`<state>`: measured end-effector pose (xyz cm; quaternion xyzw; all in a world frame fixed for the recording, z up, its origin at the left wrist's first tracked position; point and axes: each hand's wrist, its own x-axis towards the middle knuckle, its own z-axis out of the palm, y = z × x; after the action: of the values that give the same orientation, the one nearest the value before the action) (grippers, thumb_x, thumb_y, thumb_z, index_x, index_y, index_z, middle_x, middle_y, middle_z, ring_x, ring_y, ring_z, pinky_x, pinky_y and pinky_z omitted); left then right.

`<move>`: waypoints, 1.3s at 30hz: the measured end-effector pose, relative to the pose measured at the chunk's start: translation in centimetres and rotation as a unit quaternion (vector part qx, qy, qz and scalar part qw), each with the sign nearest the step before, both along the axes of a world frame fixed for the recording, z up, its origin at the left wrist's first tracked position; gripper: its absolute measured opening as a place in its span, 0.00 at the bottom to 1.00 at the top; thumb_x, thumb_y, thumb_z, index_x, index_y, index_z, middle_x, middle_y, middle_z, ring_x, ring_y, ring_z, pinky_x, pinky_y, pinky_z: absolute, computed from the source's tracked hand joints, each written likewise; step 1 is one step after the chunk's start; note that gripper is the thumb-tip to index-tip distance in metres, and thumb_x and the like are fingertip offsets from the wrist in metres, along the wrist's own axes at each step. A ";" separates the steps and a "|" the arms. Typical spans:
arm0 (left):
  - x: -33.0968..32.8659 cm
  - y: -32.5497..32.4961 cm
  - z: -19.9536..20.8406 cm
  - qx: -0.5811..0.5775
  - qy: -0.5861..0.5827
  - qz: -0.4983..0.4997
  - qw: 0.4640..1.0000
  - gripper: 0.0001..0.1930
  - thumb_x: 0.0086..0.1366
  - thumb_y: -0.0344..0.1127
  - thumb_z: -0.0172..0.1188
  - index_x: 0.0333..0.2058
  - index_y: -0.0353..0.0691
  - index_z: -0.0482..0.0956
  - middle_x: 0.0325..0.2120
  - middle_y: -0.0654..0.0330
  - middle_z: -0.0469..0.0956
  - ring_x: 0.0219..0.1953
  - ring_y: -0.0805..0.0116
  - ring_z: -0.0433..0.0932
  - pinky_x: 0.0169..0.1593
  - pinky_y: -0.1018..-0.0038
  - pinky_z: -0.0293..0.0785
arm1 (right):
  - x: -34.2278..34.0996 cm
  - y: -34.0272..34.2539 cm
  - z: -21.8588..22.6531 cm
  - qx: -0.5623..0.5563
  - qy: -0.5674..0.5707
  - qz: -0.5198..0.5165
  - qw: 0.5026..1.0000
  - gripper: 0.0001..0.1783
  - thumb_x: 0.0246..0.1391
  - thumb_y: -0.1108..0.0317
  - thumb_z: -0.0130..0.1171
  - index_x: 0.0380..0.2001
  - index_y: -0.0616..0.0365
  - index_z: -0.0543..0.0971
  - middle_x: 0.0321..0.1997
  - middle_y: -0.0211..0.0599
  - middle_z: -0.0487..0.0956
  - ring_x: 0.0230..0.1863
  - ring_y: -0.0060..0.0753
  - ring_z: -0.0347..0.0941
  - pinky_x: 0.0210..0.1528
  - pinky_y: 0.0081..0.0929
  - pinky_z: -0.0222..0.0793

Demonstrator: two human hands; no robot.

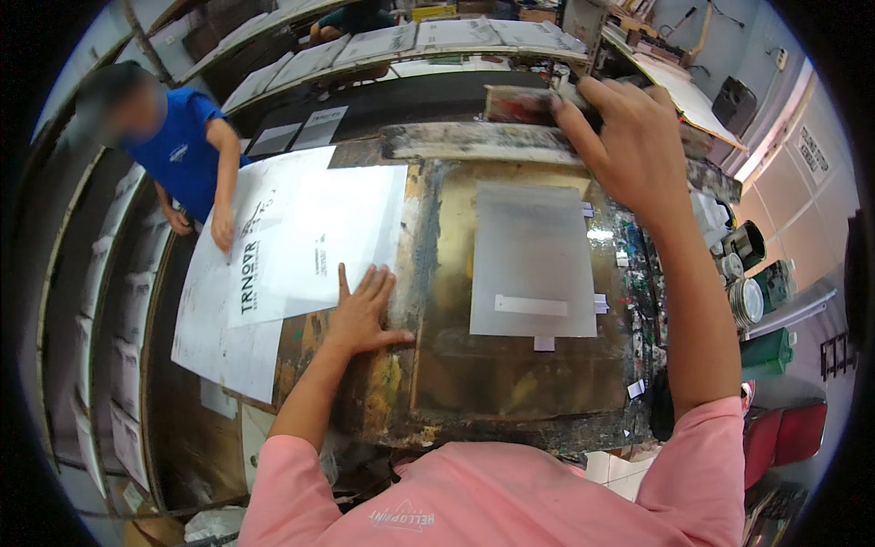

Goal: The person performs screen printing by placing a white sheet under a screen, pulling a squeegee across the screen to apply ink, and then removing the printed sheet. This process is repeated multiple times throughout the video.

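My left hand (pixel 366 314) lies with fingers spread at the right edge of a white printed sheet (pixel 360 219), its thumb over the stained table edge. My right hand (pixel 633 137) is raised at the far right, its fingers curled round an ink-stained squeegee (pixel 519 105) and partly hiding it. Below that hand a translucent sheet (pixel 529 242) rests on the brown glossy board (pixel 456 383). A pale strip (pixel 530 305) shows near its lower edge. Small pale tabs (pixel 601 304) stand along its right and lower edges.
Across the board's far side runs a paint-smeared wooden bar (pixel 483 143). On the left, a person in a blue shirt (pixel 182 137) has a hand on the white sheets. Racks of printed sheets (pixel 456 35) stand behind. Cans and containers (pixel 746 301) line the right side, near a red chair (pixel 800 433).
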<state>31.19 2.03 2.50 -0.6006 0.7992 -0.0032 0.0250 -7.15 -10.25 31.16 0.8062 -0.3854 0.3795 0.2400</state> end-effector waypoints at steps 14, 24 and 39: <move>-30.4 -3.8 -2.6 0.005 0.178 -0.207 0.962 0.72 0.51 0.95 0.50 0.76 0.35 0.66 0.79 0.47 0.59 0.82 0.35 0.50 0.78 0.26 0.34 | -1.4 -1.8 1.3 0.067 0.017 0.016 0.997 0.34 0.74 0.42 0.51 0.19 0.55 0.80 0.17 0.32 0.76 0.21 0.37 0.71 0.56 0.49 0.70; -32.9 -1.3 -3.1 0.053 0.216 -0.214 0.951 0.72 0.49 0.94 0.52 0.76 0.34 0.65 0.80 0.43 0.55 0.82 0.33 0.46 0.79 0.26 0.35 | -0.8 -1.0 2.4 0.058 0.016 0.022 0.998 0.35 0.75 0.42 0.50 0.18 0.54 0.79 0.17 0.32 0.75 0.20 0.35 0.71 0.56 0.49 0.70; -11.1 3.2 7.6 -0.023 0.592 0.177 0.786 0.59 0.41 0.45 0.92 0.71 0.28 0.72 0.59 0.49 0.83 0.60 0.57 0.81 0.68 0.65 0.74 | -4.5 7.7 -11.9 0.285 0.156 0.057 0.944 0.24 0.64 0.43 0.66 0.46 0.53 0.88 0.42 0.47 0.83 0.45 0.50 0.80 0.51 0.51 0.71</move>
<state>20.14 5.27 10.10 -0.6160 0.5364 0.3390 -0.4668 -11.64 -2.56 19.26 0.9107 -0.3885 0.1360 0.0352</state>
